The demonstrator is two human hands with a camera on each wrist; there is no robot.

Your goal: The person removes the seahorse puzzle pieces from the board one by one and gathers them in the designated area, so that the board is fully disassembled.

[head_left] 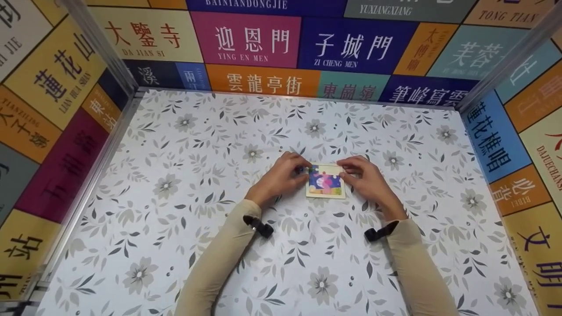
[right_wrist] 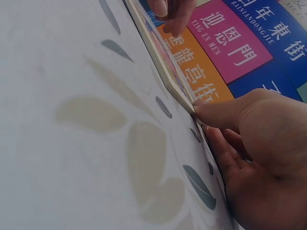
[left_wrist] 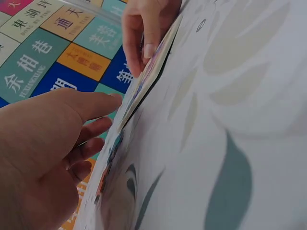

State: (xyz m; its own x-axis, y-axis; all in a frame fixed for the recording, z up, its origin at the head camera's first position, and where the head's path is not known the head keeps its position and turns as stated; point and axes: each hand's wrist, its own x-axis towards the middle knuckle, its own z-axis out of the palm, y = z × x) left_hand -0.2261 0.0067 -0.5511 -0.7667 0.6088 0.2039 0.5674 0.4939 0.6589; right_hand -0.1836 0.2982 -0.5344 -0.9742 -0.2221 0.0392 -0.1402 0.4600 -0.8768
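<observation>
Nearest the camera, at seven and four o'clock: beige sleeves [head_left: 215, 263], angled inward toward the middle, with black wrist devices [head_left: 264, 229] at the cuffs. Just off the middle, toward four o'clock: a small square puzzle [head_left: 325, 184], between both hands on the floral tabletop [head_left: 303, 245]. Bordered by a pale cream frame [head_left: 327, 197]; filled with blue, pink, yellow and green, plus a pale patch inside toward one o'clock.

At the puzzle's nine to ten o'clock: left hand [head_left: 282, 176], thumb and fingers bent toward the near rim, right beside or against it. Cannot tell whether grasping that rim or merely touching it. Seen from the left wrist: blue and orange bits [left_wrist: 115, 146] just past the left fingertips, too blurred to identify.

At the puzzle's two to three o'clock: right hand [head_left: 366, 176], pinching the rim close to the corner at half past one. Seen from the right wrist: thumb laid on the edge, forefinger curled close under the thumb.

Past the tabletop at twelve o'clock: a wall of coloured panels [head_left: 268, 83], among them a magenta panel [head_left: 246, 39] lettered YING EN MEN and, toward one o'clock, a dark blue panel [head_left: 356, 44] lettered ZI CHENG MEN. At ten and two o'clock: similarly lettered side walls [head_left: 57, 83].
</observation>
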